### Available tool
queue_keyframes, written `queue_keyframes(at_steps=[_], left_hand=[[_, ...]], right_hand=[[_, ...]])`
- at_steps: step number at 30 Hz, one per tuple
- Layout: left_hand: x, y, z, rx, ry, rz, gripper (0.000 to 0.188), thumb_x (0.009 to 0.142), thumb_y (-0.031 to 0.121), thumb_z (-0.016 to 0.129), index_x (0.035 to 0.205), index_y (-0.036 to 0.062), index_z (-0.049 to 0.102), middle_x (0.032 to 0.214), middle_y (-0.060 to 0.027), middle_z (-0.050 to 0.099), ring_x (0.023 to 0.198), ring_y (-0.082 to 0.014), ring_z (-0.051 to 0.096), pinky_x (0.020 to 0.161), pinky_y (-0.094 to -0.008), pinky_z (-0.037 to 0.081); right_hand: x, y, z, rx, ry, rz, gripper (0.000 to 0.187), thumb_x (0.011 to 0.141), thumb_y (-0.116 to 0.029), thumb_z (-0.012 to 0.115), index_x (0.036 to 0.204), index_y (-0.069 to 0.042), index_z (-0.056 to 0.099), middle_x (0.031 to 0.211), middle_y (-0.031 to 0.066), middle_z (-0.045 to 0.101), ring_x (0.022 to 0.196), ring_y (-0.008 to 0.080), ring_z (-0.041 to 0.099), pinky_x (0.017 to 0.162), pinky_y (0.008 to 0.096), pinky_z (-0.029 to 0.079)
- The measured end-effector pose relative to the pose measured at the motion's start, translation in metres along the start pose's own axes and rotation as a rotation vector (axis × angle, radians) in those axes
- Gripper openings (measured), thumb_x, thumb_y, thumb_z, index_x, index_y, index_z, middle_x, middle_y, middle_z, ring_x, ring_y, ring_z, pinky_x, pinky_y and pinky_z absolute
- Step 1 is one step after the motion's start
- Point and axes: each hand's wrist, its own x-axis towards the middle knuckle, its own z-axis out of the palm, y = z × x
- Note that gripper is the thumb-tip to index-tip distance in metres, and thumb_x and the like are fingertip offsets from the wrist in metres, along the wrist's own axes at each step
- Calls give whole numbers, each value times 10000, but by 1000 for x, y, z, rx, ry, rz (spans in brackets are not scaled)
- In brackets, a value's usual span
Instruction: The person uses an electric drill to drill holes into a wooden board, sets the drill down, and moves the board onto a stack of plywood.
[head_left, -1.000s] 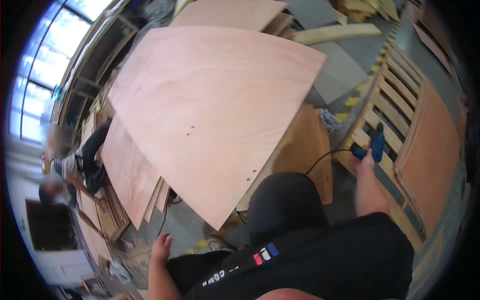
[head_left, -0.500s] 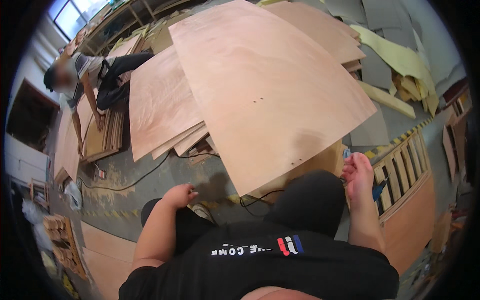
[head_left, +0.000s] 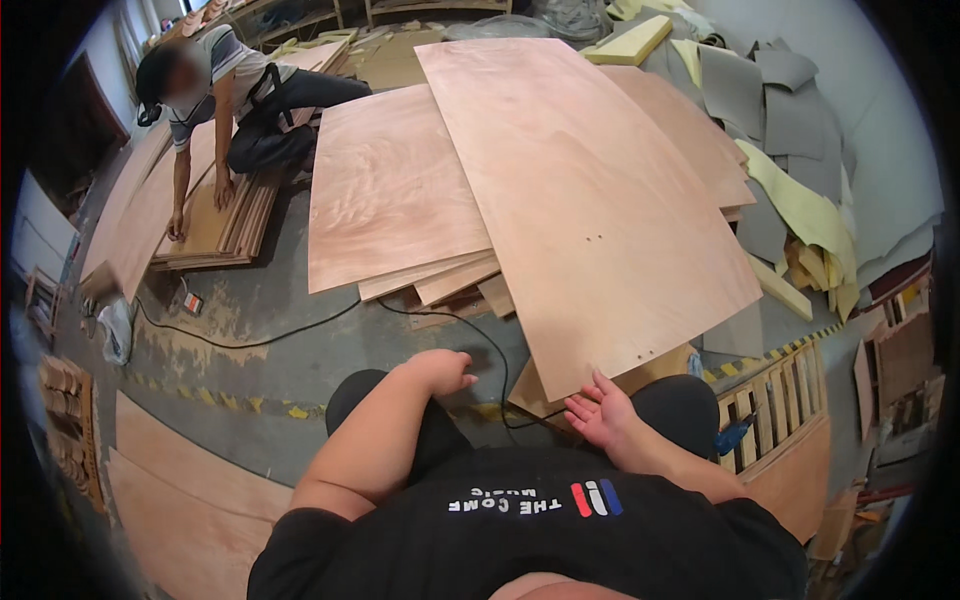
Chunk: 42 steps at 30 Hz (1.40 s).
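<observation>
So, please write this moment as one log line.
left hand: empty; right hand: open, near plywood panel corner; blue tool: by wooden pallet

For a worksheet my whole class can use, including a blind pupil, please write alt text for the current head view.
A person's open right hand is at the near edge of a large plywood sheet, while the left hand hangs empty to its left. At upper left, a co-worker leans over stacked boards; a blue power tool lies at right.
</observation>
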Motion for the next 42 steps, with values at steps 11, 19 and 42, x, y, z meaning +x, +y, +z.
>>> queue_keyframes(at_steps=[11, 19, 42], left_hand=[[-4, 6, -11, -40, 8, 157, 530, 1016, 448, 591, 1412, 96, 576, 1309, -181, 674, 1237, -379, 618, 1019, -472, 504], [-1, -3, -3, 41, -37, 169, 531, 1005, 473, 606, 1385, 102, 621, 1318, -180, 674, 1250, -378, 615, 1035, -478, 499], [15, -26, 1, -188, 271, -11, 478, 1012, 446, 610, 1287, 57, 656, 1090, -172, 754, 999, -328, 724, 899, -447, 546]], right_hand=[[53, 25, 24, 222, 3, -191, 430, 1055, -394, 580, 1380, -115, 539, 1309, 97, 633, 1225, 295, 595, 1071, 491, 459], [72, 9, -4, 234, -4, -295, 271, 1064, -228, 569, 1285, -74, 590, 1138, 76, 709, 921, 263, 710, 711, 365, 602], [-180, -62, -162, 154, 249, -566, 510, 1022, -172, 572, 1481, 20, 459, 1455, 196, 563, 1318, 345, 566, 1130, 488, 447]])
